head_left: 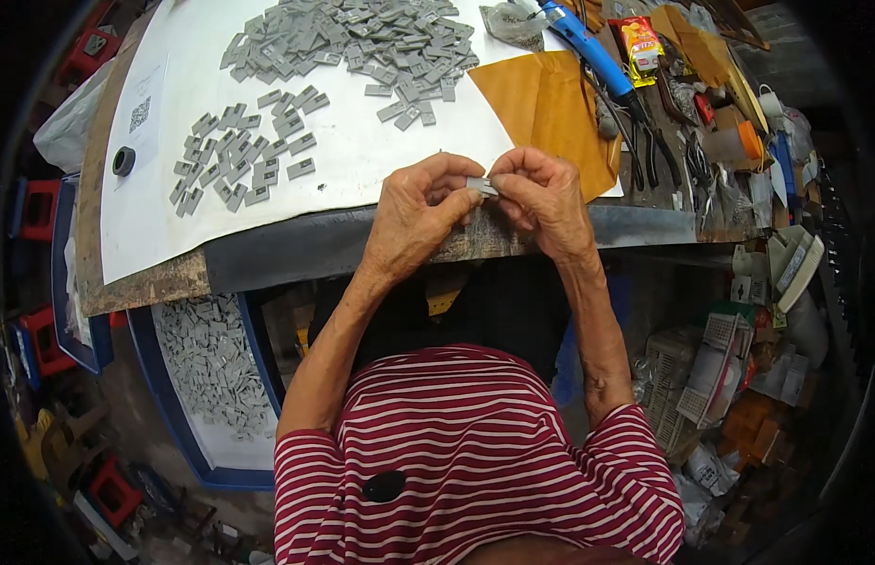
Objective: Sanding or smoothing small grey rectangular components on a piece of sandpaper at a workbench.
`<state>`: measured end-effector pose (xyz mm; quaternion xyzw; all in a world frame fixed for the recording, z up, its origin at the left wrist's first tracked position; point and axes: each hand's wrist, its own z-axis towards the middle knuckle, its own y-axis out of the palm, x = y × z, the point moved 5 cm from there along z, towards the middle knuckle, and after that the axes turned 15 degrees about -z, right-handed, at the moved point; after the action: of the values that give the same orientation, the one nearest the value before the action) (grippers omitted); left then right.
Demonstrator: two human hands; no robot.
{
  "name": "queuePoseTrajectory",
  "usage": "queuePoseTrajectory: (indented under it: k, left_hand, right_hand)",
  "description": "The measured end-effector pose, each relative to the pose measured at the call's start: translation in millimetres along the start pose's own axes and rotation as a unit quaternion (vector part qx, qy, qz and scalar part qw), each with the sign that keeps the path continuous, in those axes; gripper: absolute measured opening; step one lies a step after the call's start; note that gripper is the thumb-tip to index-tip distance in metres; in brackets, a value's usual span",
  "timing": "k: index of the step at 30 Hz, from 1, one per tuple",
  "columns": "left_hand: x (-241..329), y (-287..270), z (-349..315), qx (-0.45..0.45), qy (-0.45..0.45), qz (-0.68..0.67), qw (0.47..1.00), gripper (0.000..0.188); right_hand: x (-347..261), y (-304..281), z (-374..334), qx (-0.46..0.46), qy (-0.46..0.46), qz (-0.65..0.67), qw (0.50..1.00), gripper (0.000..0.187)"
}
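Over the table's front edge, my left hand (pixel 423 209) pinches a small grey rectangular piece (pixel 481 186) between thumb and fingers. My right hand (pixel 543 200) closes on the other end of the same piece, its fingertips meeting there. Fingers cover much of the piece, so its details are hidden. Beyond my hands lies a big heap of similar grey pieces (pixel 348 42) on the white sheet (pixel 362 169). A smaller, spread-out group of grey pieces (pixel 235 155) lies to the left of it.
A brown sheet (pixel 541 108) lies right of the heap, beside a blue cylindrical tool (pixel 588 47) and pliers (pixel 652 141). At left stands a small black ring-shaped thing (pixel 124 161). Below the table, a blue-rimmed tray (pixel 188 414) holds many grey pieces. Baskets (pixel 715 367) crowd the lower right.
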<state>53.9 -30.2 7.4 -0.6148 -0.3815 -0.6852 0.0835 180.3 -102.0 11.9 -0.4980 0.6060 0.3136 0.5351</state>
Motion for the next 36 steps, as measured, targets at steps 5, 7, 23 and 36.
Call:
queuePoseTrajectory:
  k: [5, 7, 23, 36]
  left_hand:
    - [-1, 1, 1, 0.004, 0.003, 0.037, 0.999, 0.016]
    - [0, 2, 1, 0.013, 0.026, 0.084, 0.996, 0.016]
    - [32, -26, -1, 0.077, 0.151, 0.275, 0.946, 0.016]
    - [52, -92, 9, 0.203, 0.227, 0.504, 0.808, 0.012]
  right_hand:
    - [-2, 0, -1, 0.018, 0.004, -0.032, 0.999, 0.007]
    - [-2, -1, -1, 0.021, 0.002, -0.038, 0.999, 0.008]
    - [4, 0, 6, 0.042, -0.011, 0.018, 0.999, 0.013]
    - [4, 2, -1, 0.027, -0.017, -0.009, 0.999, 0.010]
